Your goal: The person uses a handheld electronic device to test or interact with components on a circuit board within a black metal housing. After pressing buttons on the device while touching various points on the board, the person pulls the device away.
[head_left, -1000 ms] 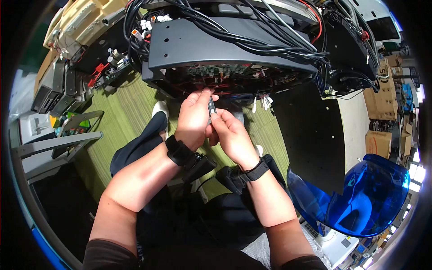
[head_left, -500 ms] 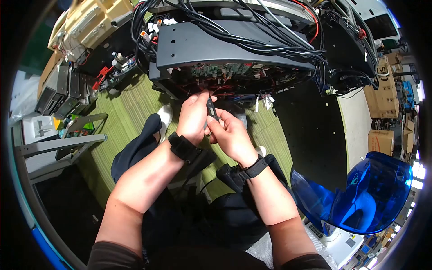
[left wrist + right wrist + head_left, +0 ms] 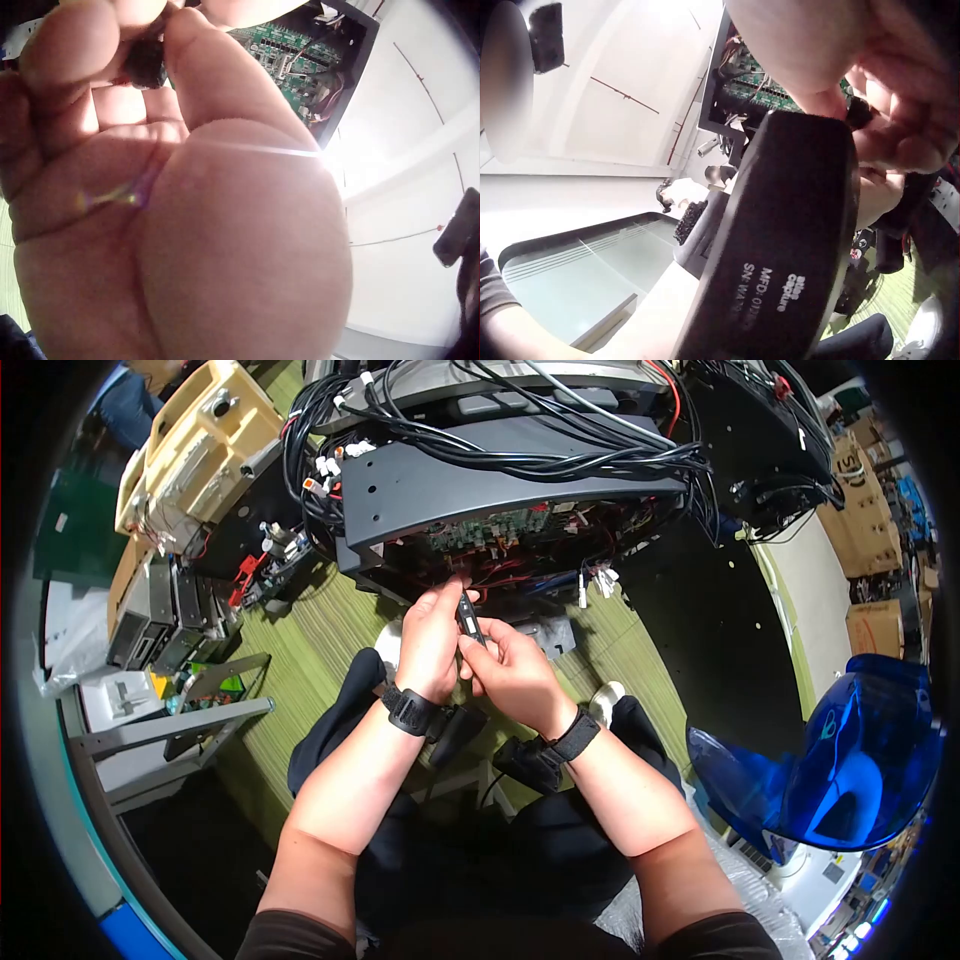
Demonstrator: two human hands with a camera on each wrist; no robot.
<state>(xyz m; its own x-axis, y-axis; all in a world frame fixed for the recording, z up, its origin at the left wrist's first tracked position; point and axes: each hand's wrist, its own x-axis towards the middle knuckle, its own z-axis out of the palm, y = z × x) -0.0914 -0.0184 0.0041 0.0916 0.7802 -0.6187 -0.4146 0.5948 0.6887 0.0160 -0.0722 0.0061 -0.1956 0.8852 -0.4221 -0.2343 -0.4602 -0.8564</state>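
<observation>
Just below the open front of a dark grey housing [image 3: 480, 470], both hands meet at a slim black object with a pale patch [image 3: 469, 622]. My left hand [image 3: 430, 645] pinches its upper end between thumb and fingers; in the left wrist view a short dark end [image 3: 146, 64] shows there. The thumb and fingers of my right hand [image 3: 520, 675] grip its lower part. What kind of object it is, I cannot tell. Inside the housing, right behind the fingertips, lies a green circuit board [image 3: 470, 532] with red wires.
Thick black cables [image 3: 520, 458] drape over the housing, and white connectors [image 3: 603, 582] dangle at its lower edge. A blue translucent shell [image 3: 840, 760] stands at the right. Left are a grey metal frame [image 3: 180, 730] and a cream moulded part [image 3: 205, 435]. Cardboard boxes [image 3: 870, 525] stand far right.
The head view has shifted, so the surroundings sit differently in the picture. Both hands keep their hold on the slim black object below the housing, with only slight finger movement.
</observation>
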